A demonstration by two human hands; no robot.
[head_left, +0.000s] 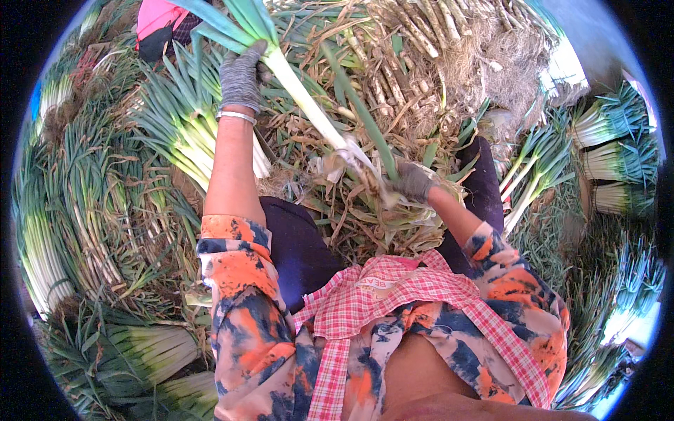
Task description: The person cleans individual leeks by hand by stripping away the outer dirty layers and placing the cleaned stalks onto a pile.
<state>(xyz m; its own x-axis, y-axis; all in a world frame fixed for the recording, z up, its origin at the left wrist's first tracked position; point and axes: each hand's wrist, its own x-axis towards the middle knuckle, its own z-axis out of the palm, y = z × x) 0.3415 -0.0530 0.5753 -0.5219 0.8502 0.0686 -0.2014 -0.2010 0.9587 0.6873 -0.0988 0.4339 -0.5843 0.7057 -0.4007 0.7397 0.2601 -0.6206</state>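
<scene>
My left hand (pixel 241 76), in a grey glove, grips the upper green part of a long leek (pixel 303 98) and holds it raised. The leek's white stalk runs down and right to its root end, where my right hand (pixel 413 180), also in a grey glove, is closed on a loose strip of outer skin (pixel 365 119). Torn pale skin hangs around the root end. Under both hands lies a heap of peeled leaves and husks (pixel 351 210) between my knees.
Cleaned leeks lie in a pile (pixel 182 133) to my left and in bundles at the far left (pixel 42 252) and right (pixel 611 161). A heap of untrimmed leeks with roots (pixel 421 42) lies ahead. A person in pink (pixel 158 21) is at the top left.
</scene>
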